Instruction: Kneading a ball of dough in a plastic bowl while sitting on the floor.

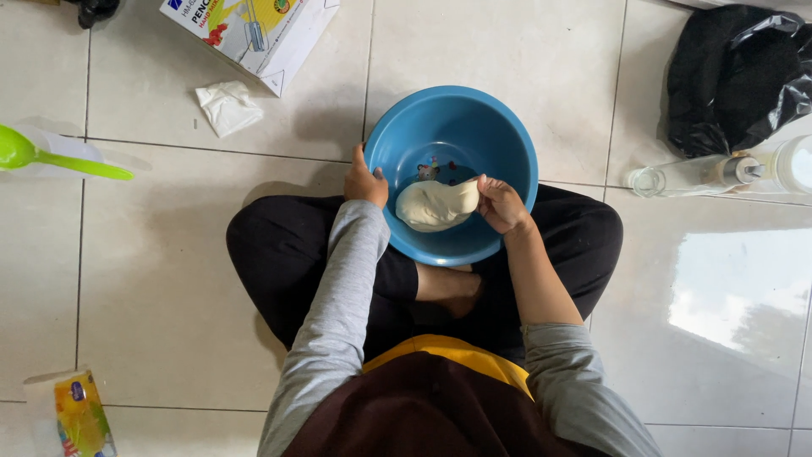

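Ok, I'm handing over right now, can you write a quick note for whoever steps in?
Left hand: grips the rim of the blue bowl, steadying it.
Right hand: inside the bowl, closed on the dough.
Bowl sits on the tiled floor in front of the crossed legs.
Done: dough is one smooth pale lump.
Left: it looks mid-knead; nothing has left the bowl.
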